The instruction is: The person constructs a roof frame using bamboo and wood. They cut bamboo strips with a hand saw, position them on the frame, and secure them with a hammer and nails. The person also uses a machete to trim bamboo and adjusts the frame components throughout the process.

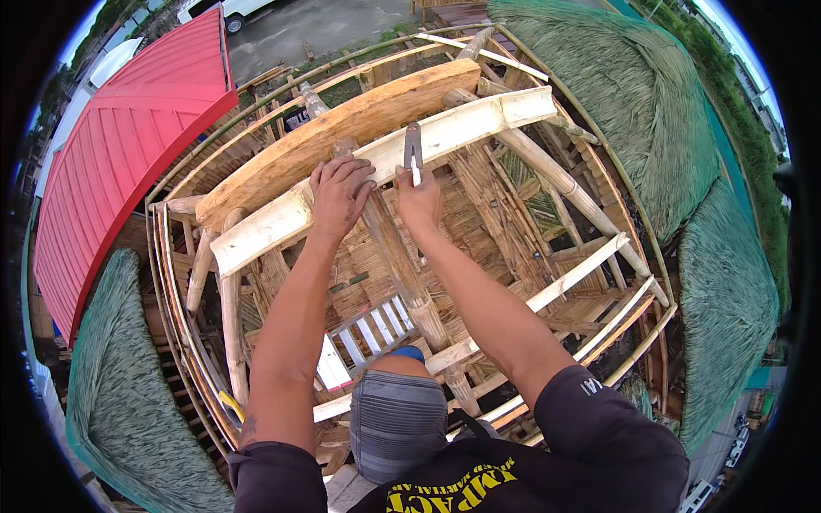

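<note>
Right grip point(419, 201) wraps a grey-and-white hand tool point(414, 147), tip at 12 o'clock, forearm from 5. Left grip point(340, 188), forearm from 7, rests unclenched, palm-down, on pale split bamboo point(466, 125) at 12.

Left hand point(342, 193): palm hidden beneath its fingers. Grey-tipped tool point(413, 144): lower handle concealed within the right hand's point(419, 203) fingers. Metal ladder point(351, 346), bodyward of the fingers: partly hidden by grey striped cloth point(398, 423). White vehicle point(244, 8), far beyond left fingers: cut by upper edge.
</note>
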`<state>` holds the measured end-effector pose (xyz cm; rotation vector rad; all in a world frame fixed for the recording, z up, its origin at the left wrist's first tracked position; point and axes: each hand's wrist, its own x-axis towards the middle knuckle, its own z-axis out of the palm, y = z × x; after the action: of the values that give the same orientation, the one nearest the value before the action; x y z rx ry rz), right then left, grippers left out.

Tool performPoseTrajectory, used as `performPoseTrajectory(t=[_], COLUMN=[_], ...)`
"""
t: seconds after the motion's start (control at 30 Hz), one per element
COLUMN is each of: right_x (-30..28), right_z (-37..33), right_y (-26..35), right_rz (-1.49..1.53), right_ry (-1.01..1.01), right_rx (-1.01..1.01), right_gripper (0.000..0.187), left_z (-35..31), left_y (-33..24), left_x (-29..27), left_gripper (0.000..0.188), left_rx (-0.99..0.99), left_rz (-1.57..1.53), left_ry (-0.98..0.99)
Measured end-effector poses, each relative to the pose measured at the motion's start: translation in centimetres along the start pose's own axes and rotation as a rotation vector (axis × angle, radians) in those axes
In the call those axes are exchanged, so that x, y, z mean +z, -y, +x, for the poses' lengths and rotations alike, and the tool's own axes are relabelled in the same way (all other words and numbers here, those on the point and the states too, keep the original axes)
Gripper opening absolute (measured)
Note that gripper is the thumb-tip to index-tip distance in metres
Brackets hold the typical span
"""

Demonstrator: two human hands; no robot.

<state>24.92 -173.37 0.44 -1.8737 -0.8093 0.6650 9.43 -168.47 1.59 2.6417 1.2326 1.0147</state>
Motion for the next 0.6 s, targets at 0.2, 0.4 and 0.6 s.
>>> performPoseTrajectory(t=[0.2,0.4,0.6], right_x=[-0.2,1.2,1.4], right_z=[-0.8,1.5,1.5], right_y=[0.9,1.5,2.2], right_rz=[0.067,0.113,-0.002], right_ry=[0.153,0.367,0.449], right_rx=[-0.326,-0.461,-0.452], right_gripper=[0.046,0.059,0.054], left_z=[-0.4,-0.5,-0.7], left_y=[1.0,1.9,2.3], left_x=[-0.3,-0.1,0.2], left_gripper=[0.027,0.029,0.022], left_rx=[-0.099,-0.172,-0.168], left_rz=[-0.167,-0.244,-0.276], left_ry=[0.034,0.053,0.058])
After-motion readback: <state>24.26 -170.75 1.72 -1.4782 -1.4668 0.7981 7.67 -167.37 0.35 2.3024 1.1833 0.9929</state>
